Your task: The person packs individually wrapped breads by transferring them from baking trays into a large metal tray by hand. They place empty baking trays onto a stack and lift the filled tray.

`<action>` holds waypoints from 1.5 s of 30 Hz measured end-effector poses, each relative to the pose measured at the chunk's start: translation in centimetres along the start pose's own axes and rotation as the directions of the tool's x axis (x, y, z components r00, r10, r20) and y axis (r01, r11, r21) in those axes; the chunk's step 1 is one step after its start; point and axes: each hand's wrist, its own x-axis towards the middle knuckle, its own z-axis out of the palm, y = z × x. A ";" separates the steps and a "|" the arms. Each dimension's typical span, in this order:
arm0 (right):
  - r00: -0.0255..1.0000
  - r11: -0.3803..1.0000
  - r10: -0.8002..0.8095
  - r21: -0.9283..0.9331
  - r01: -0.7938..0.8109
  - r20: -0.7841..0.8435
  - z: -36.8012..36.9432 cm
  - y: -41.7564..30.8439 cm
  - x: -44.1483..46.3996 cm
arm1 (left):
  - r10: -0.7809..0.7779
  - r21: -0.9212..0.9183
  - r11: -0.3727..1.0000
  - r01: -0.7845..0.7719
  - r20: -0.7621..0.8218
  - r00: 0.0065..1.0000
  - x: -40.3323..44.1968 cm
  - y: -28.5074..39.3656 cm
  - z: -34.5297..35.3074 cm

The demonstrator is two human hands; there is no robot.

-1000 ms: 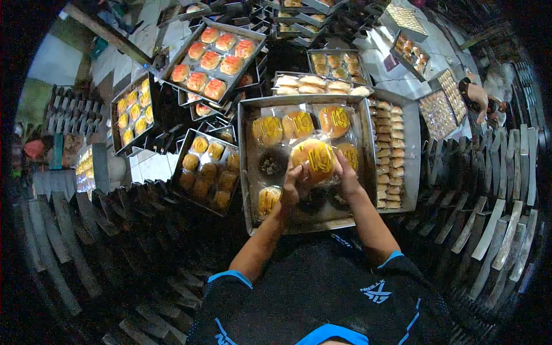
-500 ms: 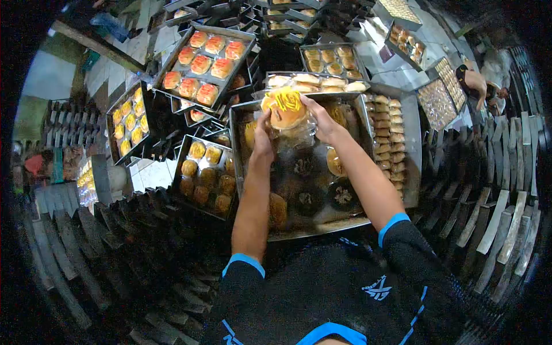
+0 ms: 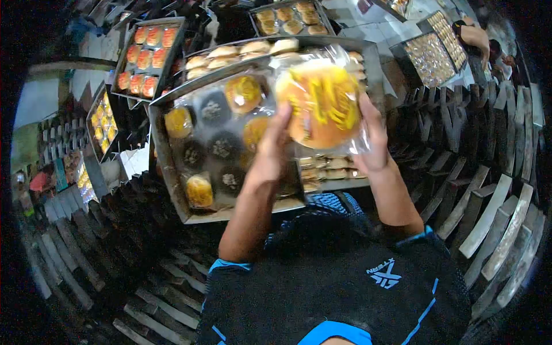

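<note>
A round bun with yellow streaks on top (image 3: pixel 323 106), in a clear plastic wrapper, is held up close to the camera. My left hand (image 3: pixel 273 146) grips its left edge, while my right hand (image 3: pixel 372 135) has the right edge between thumb and fingers. Below and to the left lies a deep metal tray (image 3: pixel 210 217). Inside it are wrapped dark buns (image 3: pixel 221 145) with a pale crumbly topping and several yellow-topped buns (image 3: pixel 199 191). My left forearm covers part of this tray.
Pale filled rolls (image 3: pixel 330 172) lie in rows under and behind the held bun. Left, a tray holds red-streaked buns (image 3: pixel 146 54); another tray of buns (image 3: pixel 290 18) is at the back. Dark slats (image 3: pixel 483 213) line both sides. Another person (image 3: pixel 475 41) is at far right.
Both hands have brought the wrapped bun closer to the camera and to the right. The view has shifted, so the deep tray now appears further left, with more of its buns showing.
</note>
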 end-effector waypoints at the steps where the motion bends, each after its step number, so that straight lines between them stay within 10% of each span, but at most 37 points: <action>1: 0.994 0.996 0.078 0.055 -0.074 -0.078 -3.0 0.1 -1.0 | -0.152 -0.036 0.988 0.152 -0.012 0.988 0.6 -1.5 2.5; 3: 0.926 0.954 0.290 0.150 -0.259 -0.240 -7.4 1.4 -2.7 | -0.364 -0.097 0.921 0.376 0.127 0.923 3.9 -9.4 1.8; 4: 0.853 0.910 0.412 0.193 -0.366 -0.321 -9.1 2.2 -3.3 | -0.345 -0.018 0.939 0.344 -0.080 0.935 4.1 -11.3 3.0; 9: 0.586 0.549 0.805 0.497 -0.672 -0.097 -17.6 9.8 -3.0 | -0.849 -0.242 0.525 0.816 -0.084 0.521 7.2 -15.1 3.1; 12: 0.528 0.388 0.840 0.541 -0.746 0.127 -20.4 11.7 -1.9 | -0.863 -0.314 0.501 0.806 -0.116 0.491 9.3 -18.0 2.1; 17: 0.394 0.370 0.917 0.486 -0.792 -0.058 -19.2 11.1 0.6 | -0.771 -0.377 0.632 0.677 -0.222 0.596 7.2 -17.6 2.1; 19: 0.363 0.394 0.919 0.329 -0.858 -0.155 -18.9 11.6 1.6 | -0.504 0.374 0.695 0.614 -0.356 0.787 3.7 -18.8 1.5; 21: 0.306 0.359 0.920 0.209 -0.910 -0.245 -17.1 10.7 2.8 | -0.064 0.904 0.231 0.359 -0.355 0.933 0.1 -18.3 3.7; 22: 0.336 0.400 0.908 0.280 -0.873 -0.249 -16.0 10.4 3.1 | 0.219 0.964 0.054 0.261 -0.267 0.939 -0.8 -19.3 4.9; 28: 0.494 0.535 0.797 0.028 -0.844 -0.347 -19.3 12.9 3.2 | 0.291 0.988 0.000 0.156 -0.149 0.945 2.8 -25.5 2.4; 30: 0.936 0.425 0.053 -0.840 -0.337 -0.349 -21.5 14.5 4.1 | 0.324 0.996 0.009 0.085 -0.084 0.942 2.1 -26.2 2.0; 31: 0.986 0.510 0.133 -0.845 -0.157 -0.103 -21.0 13.2 4.9 | 0.280 0.994 -0.020 0.111 -0.102 0.955 1.7 -25.8 2.2; 36: 0.923 0.706 0.320 -0.704 -0.080 0.216 -19.3 11.5 4.9 | 0.326 0.994 -0.089 -0.066 0.092 0.941 0.3 -27.6 1.3; 39: 0.881 0.423 0.258 -0.866 0.267 0.397 -20.8 11.3 4.2 | 0.360 0.985 -0.165 -0.047 0.105 0.927 0.0 -29.4 -0.1; 42: 0.943 0.487 0.111 -0.844 0.223 0.313 -20.0 13.4 4.0 | 0.487 0.994 0.011 -0.108 0.089 0.869 0.0 -29.1 0.5; 45: 0.916 0.589 0.289 -0.806 0.059 0.278 -22.3 15.2 5.2 | 0.468 0.994 -0.098 -0.051 0.091 0.879 1.4 -27.8 0.9</action>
